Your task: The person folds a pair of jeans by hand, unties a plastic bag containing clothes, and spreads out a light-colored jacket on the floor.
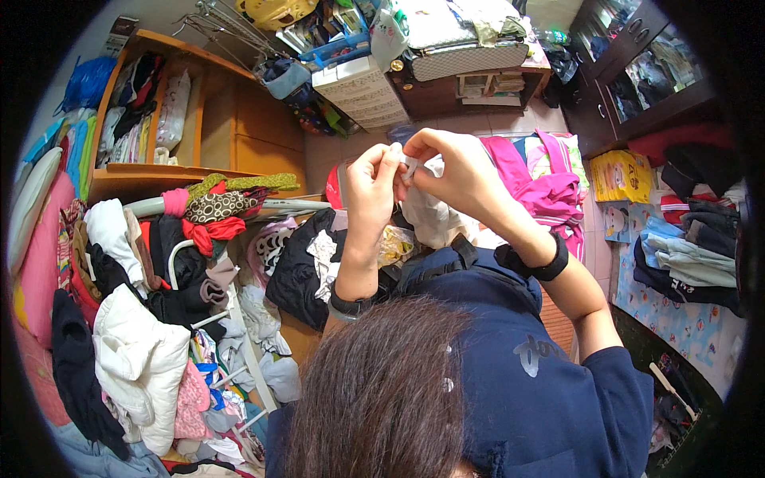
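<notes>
Up at twelve o'clock, the fingertips meet! The bare left hand [372,174] and the bare right hand [456,163] are both closed in a pinch on a small, flat, white piece [409,166], its material too tiny to tell. Best play here, I'd judge: light pressure, steady wrists, one hand anchoring while the other works. The piece sits right between the two pinches, left fingers at its nine o'clock, right fingers at its three, partly covering it.
</notes>
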The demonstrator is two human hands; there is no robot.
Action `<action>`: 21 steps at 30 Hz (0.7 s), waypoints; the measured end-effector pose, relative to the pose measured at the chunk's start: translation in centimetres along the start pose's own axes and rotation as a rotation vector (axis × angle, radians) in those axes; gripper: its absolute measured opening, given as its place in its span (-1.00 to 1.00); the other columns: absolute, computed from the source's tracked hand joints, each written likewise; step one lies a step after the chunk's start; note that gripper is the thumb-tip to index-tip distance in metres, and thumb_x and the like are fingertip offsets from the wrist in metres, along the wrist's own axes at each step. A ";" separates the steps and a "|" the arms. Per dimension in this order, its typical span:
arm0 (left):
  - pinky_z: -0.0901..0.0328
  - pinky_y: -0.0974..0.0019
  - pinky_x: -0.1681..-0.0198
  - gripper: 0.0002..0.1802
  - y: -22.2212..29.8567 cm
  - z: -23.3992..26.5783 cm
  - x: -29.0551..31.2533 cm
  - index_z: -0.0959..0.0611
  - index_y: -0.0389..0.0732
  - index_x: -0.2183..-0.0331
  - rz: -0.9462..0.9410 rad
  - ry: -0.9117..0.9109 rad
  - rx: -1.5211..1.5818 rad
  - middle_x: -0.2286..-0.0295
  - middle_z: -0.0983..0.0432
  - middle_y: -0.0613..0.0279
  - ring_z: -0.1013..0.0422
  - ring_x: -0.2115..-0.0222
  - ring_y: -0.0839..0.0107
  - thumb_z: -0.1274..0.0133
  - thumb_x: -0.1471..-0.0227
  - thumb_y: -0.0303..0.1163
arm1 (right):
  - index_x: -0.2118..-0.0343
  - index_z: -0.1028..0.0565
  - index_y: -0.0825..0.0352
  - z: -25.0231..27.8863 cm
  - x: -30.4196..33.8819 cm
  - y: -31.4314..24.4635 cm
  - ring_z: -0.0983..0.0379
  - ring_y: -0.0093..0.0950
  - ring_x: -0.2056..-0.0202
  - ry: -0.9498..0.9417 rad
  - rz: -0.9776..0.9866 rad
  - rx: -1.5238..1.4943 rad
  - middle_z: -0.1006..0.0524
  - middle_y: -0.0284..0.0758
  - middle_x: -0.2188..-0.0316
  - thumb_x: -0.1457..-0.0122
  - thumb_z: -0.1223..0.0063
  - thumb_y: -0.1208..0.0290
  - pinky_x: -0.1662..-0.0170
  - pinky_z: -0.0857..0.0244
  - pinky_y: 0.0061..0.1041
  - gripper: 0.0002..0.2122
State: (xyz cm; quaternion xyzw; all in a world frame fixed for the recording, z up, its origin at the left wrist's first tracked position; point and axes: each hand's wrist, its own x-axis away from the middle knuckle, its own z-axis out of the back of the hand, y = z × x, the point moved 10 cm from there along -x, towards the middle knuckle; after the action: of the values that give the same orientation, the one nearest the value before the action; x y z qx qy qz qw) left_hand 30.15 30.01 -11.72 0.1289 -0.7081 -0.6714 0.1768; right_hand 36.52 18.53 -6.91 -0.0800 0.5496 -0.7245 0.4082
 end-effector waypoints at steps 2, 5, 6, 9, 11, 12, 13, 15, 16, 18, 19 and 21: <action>-0.12 0.56 0.68 -0.65 0.0 0.4 -0.1 -0.55 -0.26 0.52 0.020 -0.010 0.002 0.70 -0.42 0.36 -0.26 0.75 0.68 -0.01 -0.26 -0.26 | 0.23 -0.47 0.41 0.2 0.1 0.1 -0.59 -0.25 0.32 0.023 -0.043 -0.067 -0.60 -0.17 0.41 0.05 -0.12 0.52 0.21 -0.44 -0.37 -0.73; -0.10 0.56 0.68 -0.63 0.0 0.5 -0.1 -0.56 -0.25 0.55 0.049 -0.013 0.041 0.72 -0.41 0.38 -0.25 0.75 0.70 -0.01 -0.26 -0.26 | 0.14 -0.37 0.37 0.2 0.2 0.4 -0.59 -0.34 0.32 0.014 -0.062 -0.161 -0.60 -0.19 0.38 0.00 -0.05 0.55 0.20 -0.43 -0.41 -0.69; -0.09 0.56 0.68 -0.63 0.3 0.4 -0.1 -0.56 -0.25 0.55 0.032 -0.029 -0.027 0.72 -0.41 0.39 -0.24 0.75 0.70 -0.01 -0.26 -0.26 | 0.16 -0.36 0.36 -0.4 0.4 1.3 -0.56 -0.42 0.31 -0.022 -0.143 -0.289 -0.59 -0.22 0.38 -0.03 -0.02 0.58 0.19 -0.41 -0.45 -0.73; -0.09 0.56 0.67 -0.65 1.1 0.2 0.2 -0.57 -0.25 0.52 0.009 -0.052 -0.114 0.70 -0.40 0.41 -0.23 0.74 0.70 -0.02 -0.26 -0.26 | 0.19 -0.35 0.32 -1.4 1.0 3.3 -0.46 -0.61 0.22 -0.121 -0.276 -0.509 -0.54 -0.34 0.32 -0.09 0.06 0.65 0.12 -0.34 -0.58 -0.79; -0.10 0.56 0.65 -0.65 1.2 0.1 0.1 -0.58 -0.25 0.51 -0.032 -0.056 -0.067 0.69 -0.40 0.42 -0.24 0.72 0.71 -0.01 -0.26 -0.24 | 0.18 -0.34 0.32 -3.0 1.3 3.2 -0.43 -0.63 0.16 -0.264 -0.358 -0.918 -0.51 -0.40 0.27 -0.09 0.04 0.65 0.07 -0.31 -0.60 -0.78; -0.09 0.56 0.64 -0.64 0.8 0.3 0.1 -0.57 -0.23 0.51 0.002 -0.043 -0.057 0.69 -0.39 0.43 -0.24 0.70 0.71 0.00 -0.27 -0.23 | 0.22 -0.38 0.35 -2.8 1.3 2.7 -0.41 -0.62 0.14 -0.287 -0.341 -0.881 -0.49 -0.44 0.25 -0.08 0.00 0.65 0.01 -0.29 -0.56 -0.81; -0.09 0.56 0.64 -0.64 0.8 0.5 0.1 -0.57 -0.23 0.51 -0.004 -0.038 -0.056 0.69 -0.39 0.43 -0.24 0.70 0.71 0.00 -0.27 -0.23 | 0.22 -0.38 0.35 -2.9 1.2 2.6 -0.41 -0.62 0.14 -0.293 -0.335 -0.879 -0.49 -0.44 0.25 -0.08 0.00 0.65 0.01 -0.29 -0.56 -0.81; -0.09 0.56 0.63 -0.64 0.7 0.3 0.0 -0.56 -0.22 0.51 -0.012 -0.087 0.017 0.68 -0.38 0.44 -0.24 0.70 0.71 0.02 -0.28 -0.22 | 0.28 -0.43 0.36 -2.0 0.5 1.0 -0.42 -0.61 0.15 -0.276 -0.070 -0.678 -0.50 -0.45 0.27 -0.07 -0.09 0.62 -0.02 -0.29 -0.52 -0.85; -0.09 0.56 0.61 -0.64 0.8 0.1 0.1 -0.54 -0.20 0.51 0.005 -0.103 0.042 0.67 -0.37 0.44 -0.24 0.68 0.71 0.02 -0.28 -0.21 | 0.30 -0.52 0.38 -1.7 0.5 0.8 -0.44 -0.59 0.18 -0.232 -0.112 -0.710 -0.54 -0.42 0.29 -0.03 -0.17 0.62 -0.03 -0.29 -0.50 -0.85; -0.10 0.56 0.61 -0.64 1.1 -0.1 0.3 -0.54 -0.20 0.50 0.012 -0.109 0.060 0.67 -0.37 0.44 -0.25 0.67 0.70 0.02 -0.28 -0.20 | 0.30 -0.56 0.37 -1.3 0.4 0.3 -0.45 -0.57 0.19 -0.196 -0.048 -0.647 -0.56 -0.39 0.31 -0.01 -0.19 0.63 -0.02 -0.30 -0.50 -0.84; -0.11 0.57 0.60 -0.64 1.2 -0.2 0.5 -0.54 -0.20 0.50 0.024 -0.119 0.077 0.66 -0.37 0.44 -0.26 0.67 0.70 0.03 -0.29 -0.20 | 0.29 -0.60 0.35 -0.9 0.2 -0.2 -0.47 -0.56 0.21 -0.155 0.012 -0.587 -0.58 -0.37 0.33 0.01 -0.20 0.64 0.00 -0.31 -0.49 -0.82; -0.12 0.57 0.60 -0.63 1.5 -0.3 0.7 -0.54 -0.20 0.49 0.040 -0.114 0.106 0.66 -0.38 0.43 -0.27 0.67 0.69 0.04 -0.29 -0.19 | 0.32 -0.66 0.30 -0.2 -0.2 -1.0 -0.49 -0.50 0.23 -0.164 0.090 -0.515 -0.61 -0.35 0.34 0.09 -0.24 0.67 0.03 -0.33 -0.47 -0.78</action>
State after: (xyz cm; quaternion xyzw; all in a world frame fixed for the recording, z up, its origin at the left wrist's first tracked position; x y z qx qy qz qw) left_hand 29.70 29.50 -10.13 0.0856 -0.7538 -0.6357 0.1425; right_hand 36.01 18.85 -6.05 -0.2152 0.6836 -0.5333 0.4494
